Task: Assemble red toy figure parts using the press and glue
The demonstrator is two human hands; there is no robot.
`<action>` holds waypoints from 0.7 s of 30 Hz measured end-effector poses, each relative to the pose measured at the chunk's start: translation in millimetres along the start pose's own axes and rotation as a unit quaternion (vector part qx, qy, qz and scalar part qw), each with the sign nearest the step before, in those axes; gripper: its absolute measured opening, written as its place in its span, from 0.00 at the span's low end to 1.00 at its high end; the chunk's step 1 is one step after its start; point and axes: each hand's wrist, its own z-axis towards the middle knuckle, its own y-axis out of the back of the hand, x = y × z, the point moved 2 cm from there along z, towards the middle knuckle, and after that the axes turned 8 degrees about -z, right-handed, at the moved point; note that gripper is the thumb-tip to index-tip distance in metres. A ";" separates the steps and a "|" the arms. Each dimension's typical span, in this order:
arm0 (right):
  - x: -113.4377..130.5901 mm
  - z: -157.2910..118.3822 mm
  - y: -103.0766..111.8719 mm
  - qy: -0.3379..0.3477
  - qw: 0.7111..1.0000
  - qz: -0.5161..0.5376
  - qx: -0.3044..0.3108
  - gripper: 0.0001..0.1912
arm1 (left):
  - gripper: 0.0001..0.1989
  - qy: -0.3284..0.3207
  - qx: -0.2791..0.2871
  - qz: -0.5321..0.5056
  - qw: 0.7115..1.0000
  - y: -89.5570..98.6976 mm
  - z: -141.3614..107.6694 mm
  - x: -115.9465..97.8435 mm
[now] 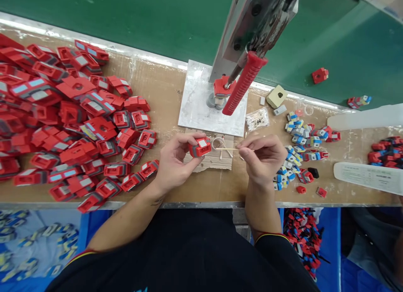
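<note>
My left hand [176,159] grips a red toy part [200,147] with a grey band and a pale panel, just in front of the metal base plate. Between the fingertips of my right hand [262,157] is a thin wooden stick [227,149], which points left toward the red part. The stick's tip lies close to the part's right side; whether they touch I cannot tell. Under the hands is a torn piece of cardboard [209,162] with a clear ring [218,143] and cotton swabs [226,147] on it.
A press with a red handle [244,84] rises from a metal plate [197,98], a red part under it. Red parts [78,149] are heaped at left. Swabs in a bag [257,119] and small blue-white parts [291,157] lie at right. Blue bins [330,241] stand below the table edge.
</note>
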 end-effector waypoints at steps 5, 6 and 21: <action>2.2 -5.6 -15.9 -0.002 0.998 0.019 0.052 0.11 | 0.12 0.011 0.008 0.011 1.000 -1.2 -0.4 -2.7; 1.8 -6.4 -17.1 -0.006 0.998 0.019 0.059 0.11 | 0.12 0.010 0.009 0.013 1.000 -1.2 -0.3 -2.9; -0.8 -7.0 -12.4 -0.053 0.992 -0.081 0.078 0.16 | 0.14 0.001 -0.004 0.011 1.000 0.2 -0.2 0.6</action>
